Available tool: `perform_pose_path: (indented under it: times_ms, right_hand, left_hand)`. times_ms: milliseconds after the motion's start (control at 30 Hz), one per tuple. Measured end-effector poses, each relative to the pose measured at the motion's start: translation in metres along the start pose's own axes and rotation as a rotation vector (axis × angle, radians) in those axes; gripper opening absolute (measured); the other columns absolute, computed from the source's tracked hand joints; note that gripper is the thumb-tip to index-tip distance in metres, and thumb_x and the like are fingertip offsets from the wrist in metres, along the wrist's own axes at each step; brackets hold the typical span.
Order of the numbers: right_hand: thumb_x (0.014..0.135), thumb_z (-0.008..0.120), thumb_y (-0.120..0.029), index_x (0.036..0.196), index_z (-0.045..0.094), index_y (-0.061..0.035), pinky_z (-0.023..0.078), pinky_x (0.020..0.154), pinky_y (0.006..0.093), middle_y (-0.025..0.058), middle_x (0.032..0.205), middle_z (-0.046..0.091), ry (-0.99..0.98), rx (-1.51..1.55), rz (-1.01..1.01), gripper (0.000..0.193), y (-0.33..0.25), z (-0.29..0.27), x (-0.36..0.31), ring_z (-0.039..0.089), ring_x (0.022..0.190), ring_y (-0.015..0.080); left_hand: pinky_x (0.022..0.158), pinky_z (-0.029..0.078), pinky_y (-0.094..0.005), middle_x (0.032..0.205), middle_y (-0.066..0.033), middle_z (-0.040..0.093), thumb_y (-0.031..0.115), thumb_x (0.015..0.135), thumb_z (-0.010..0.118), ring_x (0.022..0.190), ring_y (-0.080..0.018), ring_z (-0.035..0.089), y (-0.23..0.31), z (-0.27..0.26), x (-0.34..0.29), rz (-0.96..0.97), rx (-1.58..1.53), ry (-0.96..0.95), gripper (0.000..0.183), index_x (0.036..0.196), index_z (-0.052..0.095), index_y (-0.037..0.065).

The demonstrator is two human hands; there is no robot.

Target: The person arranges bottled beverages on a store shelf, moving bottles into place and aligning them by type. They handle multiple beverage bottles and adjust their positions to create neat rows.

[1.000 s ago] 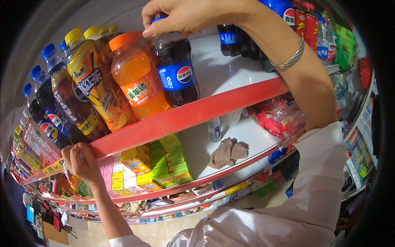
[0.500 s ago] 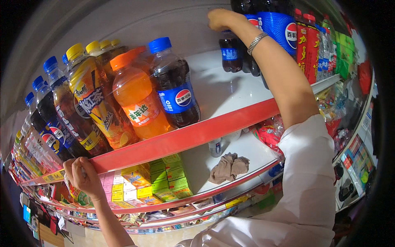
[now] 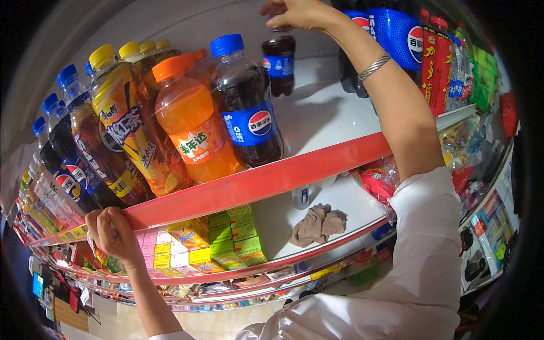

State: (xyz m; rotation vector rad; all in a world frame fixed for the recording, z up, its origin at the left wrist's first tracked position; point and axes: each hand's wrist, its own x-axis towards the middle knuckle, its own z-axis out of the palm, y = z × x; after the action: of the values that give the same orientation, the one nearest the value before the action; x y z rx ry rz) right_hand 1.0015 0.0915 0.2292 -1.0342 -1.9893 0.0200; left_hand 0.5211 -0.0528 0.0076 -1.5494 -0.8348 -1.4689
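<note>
My right hand (image 3: 297,13) is high at the back of the upper shelf, fingers closed about the top of a small dark cola bottle (image 3: 278,67) with a blue label. Its cap is hidden by the hand. The bottle stands upright or nearly so; I cannot tell whether its base touches the shelf. My left hand (image 3: 113,232) is curled over the red front edge (image 3: 260,190) of that shelf. Left of the held bottle, near the front, are a blue-capped cola bottle (image 3: 249,116) and an orange soda bottle (image 3: 195,127).
Iced tea bottles (image 3: 133,130) and more colas fill the left side. Large cola bottles (image 3: 394,39) and red bottles (image 3: 439,68) stand at the right. On the shelf below lie a brown cloth (image 3: 319,225), a small clear bottle (image 3: 301,196) and small drink cartons (image 3: 232,238).
My right hand has moved left with the small cola bottle, away from the large colas. My left hand stays on the shelf edge. The view has shifted slightly.
</note>
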Motion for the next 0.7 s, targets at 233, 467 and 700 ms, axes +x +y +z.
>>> perform_pose_path:
  times_ms: [233,467,700]
  right_hand:
    - [0.086,0.073,-0.001,0.133,0.055,0.0066,0.06,0.081,0.0311,0.0153,0.109,0.07,-0.285,0.429,-0.141,0.05,-0.067,0.038,-0.013,0.068,0.098,0.0195]
    - [0.091,0.073,-0.006,0.138,0.049,0.0068,0.058,0.087,0.0316,0.0172,0.114,0.07,-0.389,0.527,-0.146,0.055,-0.091,0.041,-0.028,0.068,0.101,0.019]
    - [0.093,0.072,-0.008,0.138,0.05,0.0066,0.058,0.087,0.0332,0.0166,0.118,0.071,-0.376,0.508,-0.101,0.052,-0.088,0.027,-0.031,0.069,0.103,0.0201]
  left_hand:
    - [0.057,0.041,-0.0327,0.086,-0.0092,0.058,-0.003,0.092,0.064,0.071,-0.0198,0.054,0.0,-0.001,0.0,-0.016,0.014,-0.008,0.01,0.083,0.063,0.0]
    - [0.058,0.042,-0.0332,0.084,-0.0099,0.059,-0.002,0.092,0.064,0.071,-0.022,0.056,0.0,-0.003,0.0,-0.002,0.054,0.008,0.01,0.082,0.064,0.0]
    - [0.062,0.045,-0.0353,0.082,-0.0102,0.06,-0.002,0.093,0.062,0.072,-0.0235,0.058,-0.002,0.008,0.002,0.005,0.028,0.013,0.011,0.082,0.064,0.0]
